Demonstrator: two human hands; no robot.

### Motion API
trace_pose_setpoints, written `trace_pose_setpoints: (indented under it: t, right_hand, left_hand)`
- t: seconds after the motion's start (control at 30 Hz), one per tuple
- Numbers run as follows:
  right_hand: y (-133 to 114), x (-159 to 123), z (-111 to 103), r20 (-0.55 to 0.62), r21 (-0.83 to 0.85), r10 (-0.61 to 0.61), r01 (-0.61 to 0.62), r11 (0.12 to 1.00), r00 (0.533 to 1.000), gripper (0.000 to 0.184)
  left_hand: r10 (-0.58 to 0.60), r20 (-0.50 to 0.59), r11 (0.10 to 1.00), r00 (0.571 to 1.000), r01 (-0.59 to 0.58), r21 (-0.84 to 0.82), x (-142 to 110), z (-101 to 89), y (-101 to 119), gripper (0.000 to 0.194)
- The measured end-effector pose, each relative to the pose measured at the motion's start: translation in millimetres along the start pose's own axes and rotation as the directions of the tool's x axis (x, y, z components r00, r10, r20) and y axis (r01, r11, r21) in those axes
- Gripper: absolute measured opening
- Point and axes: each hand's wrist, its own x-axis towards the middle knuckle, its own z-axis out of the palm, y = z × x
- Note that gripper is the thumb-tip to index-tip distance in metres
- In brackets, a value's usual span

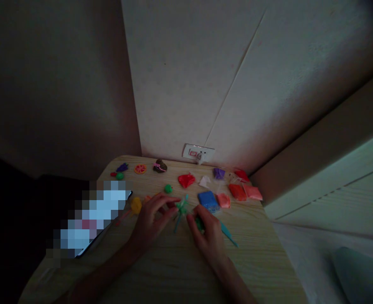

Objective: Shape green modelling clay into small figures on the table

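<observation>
Both my hands work over a small wooden table (180, 261). My left hand (153, 219) has its fingers curled, with fingertips touching a small green clay figure (182, 206) with spiky parts. My right hand (205, 232) is closed around a lump of green clay (200, 223) right beside the figure. A teal modelling tool (229, 234) lies just right of my right hand, and another thin teal stick (177, 223) pokes down from the figure.
Beyond the hands lie several clay packets: blue (208, 200), orange (223, 200), red (186, 180), white, purple. Small finished clay shapes line the far edge, plus a green ball (168, 188) and a yellow piece (136, 205). A phone (94, 219) lies left. A wall socket (198, 153) is behind.
</observation>
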Motion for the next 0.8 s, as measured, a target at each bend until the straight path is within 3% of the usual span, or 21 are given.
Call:
trace_pose_setpoints:
  t: [0.13, 0.33, 0.5, 0.8]
  right_hand:
    - [-0.7, 1.4, -1.4, -0.031, 0.082, 0.062, -0.059, 0.995, 0.998, 0.025]
    - [-1.6, 3.6, -5.0, 0.044, 0.201, 0.144, -0.15, 0.968, 0.989, 0.03]
    - [-2.3, 5.0, -7.3, 0.109, 0.286, 0.194, -0.218, 0.933, 0.975, 0.033]
    - [-6.0, 4.5, -7.5, 0.136, 0.301, 0.19, -0.224, 0.927, 0.972, 0.034]
  left_hand:
    - [0.071, -0.046, 0.996, 0.996, -0.068, 0.059, -2.1, 0.1, -1.2, 0.012]
    - [0.305, -0.067, 0.93, 0.95, -0.282, 0.237, -3.6, -1.7, -2.1, 0.004]
    - [0.408, -0.038, 0.869, 0.912, -0.375, 0.323, -4.4, -4.5, 0.6, 0.004]
    - [0.561, 0.036, 0.715, 0.827, -0.506, 0.483, -6.6, -6.7, -1.6, 0.015]
